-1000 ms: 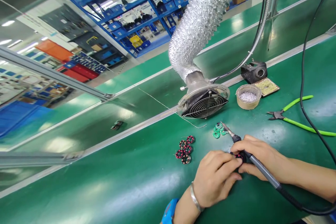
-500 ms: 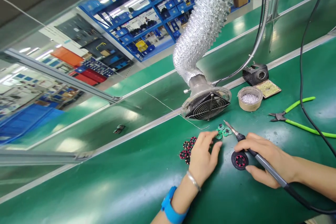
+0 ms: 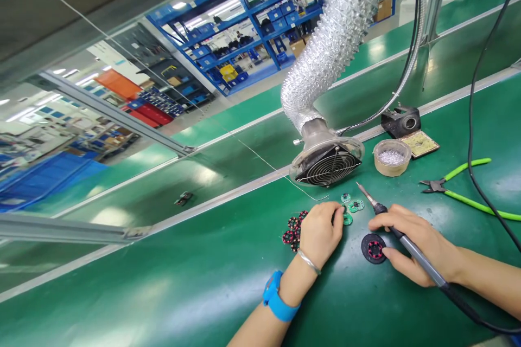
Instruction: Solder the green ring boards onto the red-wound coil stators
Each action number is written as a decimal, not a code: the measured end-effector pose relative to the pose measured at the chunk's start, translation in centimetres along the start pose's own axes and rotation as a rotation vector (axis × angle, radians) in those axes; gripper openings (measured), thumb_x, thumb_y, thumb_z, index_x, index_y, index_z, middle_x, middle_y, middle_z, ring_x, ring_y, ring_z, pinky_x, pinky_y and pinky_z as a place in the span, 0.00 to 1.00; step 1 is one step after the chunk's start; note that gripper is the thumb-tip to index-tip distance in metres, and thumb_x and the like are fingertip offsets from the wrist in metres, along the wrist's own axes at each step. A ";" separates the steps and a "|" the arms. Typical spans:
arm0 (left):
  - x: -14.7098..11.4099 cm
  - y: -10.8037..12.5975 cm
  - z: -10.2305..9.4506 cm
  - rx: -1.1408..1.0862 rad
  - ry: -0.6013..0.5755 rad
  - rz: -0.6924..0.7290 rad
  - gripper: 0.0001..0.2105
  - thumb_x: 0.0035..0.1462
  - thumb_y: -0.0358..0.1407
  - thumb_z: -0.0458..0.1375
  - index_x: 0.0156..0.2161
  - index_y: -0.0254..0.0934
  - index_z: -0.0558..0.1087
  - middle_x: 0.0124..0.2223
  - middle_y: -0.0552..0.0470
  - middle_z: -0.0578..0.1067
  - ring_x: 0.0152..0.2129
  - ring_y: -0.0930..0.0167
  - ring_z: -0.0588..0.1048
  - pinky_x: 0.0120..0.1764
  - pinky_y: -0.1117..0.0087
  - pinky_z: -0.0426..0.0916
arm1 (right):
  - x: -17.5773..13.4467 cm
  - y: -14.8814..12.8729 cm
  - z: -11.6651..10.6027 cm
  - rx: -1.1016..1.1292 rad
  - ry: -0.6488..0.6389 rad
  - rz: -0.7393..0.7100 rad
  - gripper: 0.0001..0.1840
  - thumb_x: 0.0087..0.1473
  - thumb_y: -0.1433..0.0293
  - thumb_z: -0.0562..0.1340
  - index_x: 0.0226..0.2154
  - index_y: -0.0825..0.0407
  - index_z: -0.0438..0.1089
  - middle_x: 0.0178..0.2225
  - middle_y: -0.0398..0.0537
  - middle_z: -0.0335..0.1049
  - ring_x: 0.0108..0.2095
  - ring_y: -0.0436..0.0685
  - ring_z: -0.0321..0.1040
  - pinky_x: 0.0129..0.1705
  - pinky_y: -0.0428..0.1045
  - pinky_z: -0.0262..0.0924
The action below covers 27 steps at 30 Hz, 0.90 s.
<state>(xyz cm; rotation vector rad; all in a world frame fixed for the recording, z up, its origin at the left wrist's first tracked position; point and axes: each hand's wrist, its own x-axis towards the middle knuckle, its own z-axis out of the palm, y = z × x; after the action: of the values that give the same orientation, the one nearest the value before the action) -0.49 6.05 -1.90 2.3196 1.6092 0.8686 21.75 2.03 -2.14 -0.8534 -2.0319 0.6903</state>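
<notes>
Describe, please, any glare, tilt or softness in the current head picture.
In the head view, pale glare streaks the green bench left of the left hand; in the same view, bright highlights speckle the foil duct, and the distant blue shelving leans and looks soft.

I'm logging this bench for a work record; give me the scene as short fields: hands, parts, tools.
Left hand: at small round green circuit boards; grip hidden
Right hand: holds grey pen-shaped soldering iron; thumb at round black disc with pink-and-black centre
Beside left hand: cluster of pink-and-black ring-shaped coils, partly hidden
Cutter: green-handled metal cutters, handles spread
Container: round tan tub of silvery bits
</notes>
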 end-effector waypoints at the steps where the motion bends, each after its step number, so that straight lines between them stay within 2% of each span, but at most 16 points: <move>1: 0.0 0.1 -0.2 -0.011 0.024 -0.020 0.04 0.58 0.31 0.55 0.35 0.36 0.73 0.30 0.50 0.78 0.27 0.69 0.76 0.34 0.69 0.70 | 0.1 -0.1 0.0 -0.017 0.017 -0.005 0.21 0.49 0.76 0.56 0.48 0.52 0.62 0.35 0.49 0.69 0.33 0.57 0.64 0.35 0.52 0.63; 3: 0.0 0.5 -0.7 -0.101 0.059 -0.093 0.04 0.60 0.33 0.54 0.39 0.36 0.71 0.27 0.53 0.78 0.22 0.72 0.75 0.28 0.73 0.69 | 0.3 -0.3 0.0 -0.060 0.078 -0.022 0.20 0.51 0.76 0.56 0.48 0.52 0.63 0.34 0.48 0.70 0.32 0.56 0.64 0.34 0.51 0.63; 5: -0.3 1.3 -1.3 -0.305 0.056 -0.216 0.06 0.60 0.35 0.55 0.41 0.36 0.68 0.24 0.56 0.76 0.18 0.74 0.72 0.24 0.75 0.67 | 0.7 -0.7 0.2 -0.101 0.148 -0.060 0.19 0.53 0.76 0.57 0.49 0.51 0.63 0.36 0.49 0.71 0.31 0.56 0.65 0.34 0.51 0.64; 8: -1.1 3.0 -1.8 -0.627 0.016 -0.389 0.09 0.56 0.37 0.59 0.40 0.36 0.67 0.23 0.56 0.75 0.18 0.74 0.71 0.23 0.76 0.65 | 1.4 -1.5 0.6 -0.143 0.185 -0.153 0.20 0.55 0.76 0.59 0.50 0.51 0.62 0.42 0.52 0.73 0.35 0.57 0.68 0.39 0.53 0.66; 10: -1.7 4.1 -1.9 -0.717 -0.009 -0.413 0.09 0.55 0.37 0.60 0.40 0.36 0.67 0.23 0.55 0.76 0.19 0.74 0.72 0.24 0.75 0.65 | 1.7 -2.0 0.8 -0.170 0.186 -0.198 0.19 0.56 0.77 0.58 0.51 0.52 0.62 0.41 0.52 0.73 0.38 0.58 0.68 0.41 0.54 0.66; 13: -2.5 5.1 -1.7 -0.798 -0.079 -0.374 0.09 0.56 0.37 0.59 0.41 0.37 0.67 0.26 0.54 0.77 0.21 0.73 0.73 0.28 0.74 0.67 | 1.9 -2.4 1.0 -0.190 0.182 -0.230 0.19 0.58 0.79 0.55 0.52 0.50 0.63 0.36 0.50 0.73 0.37 0.57 0.69 0.40 0.52 0.67; 17: -3.1 5.2 -1.7 -0.849 -0.165 -0.315 0.10 0.56 0.35 0.58 0.44 0.37 0.67 0.29 0.53 0.77 0.24 0.73 0.73 0.30 0.72 0.68 | 1.7 -2.1 1.0 -0.188 0.160 -0.254 0.20 0.59 0.80 0.54 0.52 0.50 0.63 0.34 0.49 0.73 0.36 0.56 0.69 0.38 0.51 0.66; 22: -3.5 3.7 -1.7 -0.757 -0.106 -0.270 0.09 0.55 0.29 0.55 0.42 0.36 0.69 0.33 0.50 0.77 0.26 0.73 0.73 0.30 0.73 0.68 | 1.3 -1.1 0.5 -0.214 0.113 -0.226 0.17 0.59 0.75 0.58 0.51 0.51 0.63 0.31 0.48 0.68 0.32 0.57 0.62 0.33 0.52 0.63; 24: -3.6 3.0 -1.6 -0.656 -0.101 -0.197 0.10 0.52 0.25 0.54 0.41 0.36 0.71 0.33 0.50 0.76 0.28 0.72 0.72 0.31 0.73 0.68 | 1.0 -0.5 0.0 -0.191 0.065 -0.166 0.16 0.58 0.73 0.60 0.50 0.51 0.63 0.30 0.47 0.67 0.32 0.57 0.61 0.34 0.52 0.62; 27: -3.8 2.3 -1.2 -0.556 -0.177 0.008 0.15 0.49 0.24 0.57 0.42 0.37 0.73 0.36 0.50 0.74 0.31 0.70 0.72 0.33 0.71 0.68 | 0.6 0.2 -0.9 -0.123 -0.044 -0.056 0.19 0.56 0.73 0.62 0.50 0.51 0.62 0.35 0.49 0.69 0.35 0.57 0.62 0.36 0.51 0.62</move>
<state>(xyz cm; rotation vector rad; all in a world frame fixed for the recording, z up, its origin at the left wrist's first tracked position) -0.22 1.56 -1.24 1.9449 1.1083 0.9358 22.34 2.76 -1.52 -0.8543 -2.1475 0.5625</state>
